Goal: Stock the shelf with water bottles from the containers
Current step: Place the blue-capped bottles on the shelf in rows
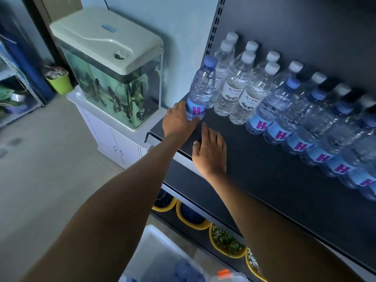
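My left hand (179,121) grips a clear plastic water bottle with a blue cap and a blue label (200,88) low around the label. The bottle stands upright at the left end of the dark metal shelf (264,169), with its base hidden behind my fingers. At 4 o'clock from that hand, my right hand (210,151) holds nothing, fingers loose and spread above the shelf's front edge. I cannot tell whether it touches the surface.

Just beside the held bottle, at 2 o'clock, clear white-capped bottles with white labels (236,86) stand in two rows against the back panel. From them a line of blue-capped bottles with the same blue labels (295,123) runs toward 4 o'clock along the shelf.

At 9 o'clock from the held bottle, a glass fish tank with a cream plastic lid (114,78) sits on a white cabinet. Below the shelf, at 6 o'clock, are yellow-rimmed round bowls (191,218) and a white plastic container (154,251) with bottles inside.
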### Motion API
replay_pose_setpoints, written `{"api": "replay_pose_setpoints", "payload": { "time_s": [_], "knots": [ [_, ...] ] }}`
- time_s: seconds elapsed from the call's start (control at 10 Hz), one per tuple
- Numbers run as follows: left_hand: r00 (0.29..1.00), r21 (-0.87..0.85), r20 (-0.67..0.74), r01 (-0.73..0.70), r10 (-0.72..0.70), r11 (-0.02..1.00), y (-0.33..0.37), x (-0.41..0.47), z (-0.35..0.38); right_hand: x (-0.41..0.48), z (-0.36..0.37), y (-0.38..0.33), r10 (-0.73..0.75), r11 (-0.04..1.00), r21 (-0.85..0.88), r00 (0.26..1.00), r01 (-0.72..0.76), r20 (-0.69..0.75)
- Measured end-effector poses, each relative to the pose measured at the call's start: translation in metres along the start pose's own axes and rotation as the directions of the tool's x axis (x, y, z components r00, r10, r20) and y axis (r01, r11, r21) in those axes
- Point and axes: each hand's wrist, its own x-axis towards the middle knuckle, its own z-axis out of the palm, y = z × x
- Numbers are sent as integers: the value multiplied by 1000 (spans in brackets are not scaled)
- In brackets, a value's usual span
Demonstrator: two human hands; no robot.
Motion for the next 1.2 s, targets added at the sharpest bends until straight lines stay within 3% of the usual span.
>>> {"api": "replay_pose_setpoints", "payload": {
  "time_s": [0.2,0.5,0.6,0.7,0.8,1.0,1.1,1.2],
  "knots": [
    [997,61,-64,-27,31,998,-3,13,15,1,3,2,-14,996,-82,999,17,34],
    [998,75,-51,-16,20,997,-5,11,18,-1,5,2,-4,992,-125,999,9,36],
    [999,-5,-29,22,-22,1000,-8,-1,9,-3,4,0,4,997,-78,999,0,43],
    [999,-189,-40,-7,-1,982,-15,-33,-6,-7,0,-2,6,1000,-14,999,-5,46],
    [990,-358,-137,-86,39,930,-28,-90,-14,-12,-3,0,-11,998,54,1000,10,5],
    [953,-449,-300,-97,-48,888,-64,-196,-14,-24,-6,6,-171,964,183,975,195,-139],
    [948,-491,-281,-7,-150,871,-83,-251,3,-72,-3,1,-338,876,304,926,375,-170],
    [956,-458,-198,106,-218,883,-114,-307,29,-157,26,26,-433,772,338,835,538,-341]
  ]
}}
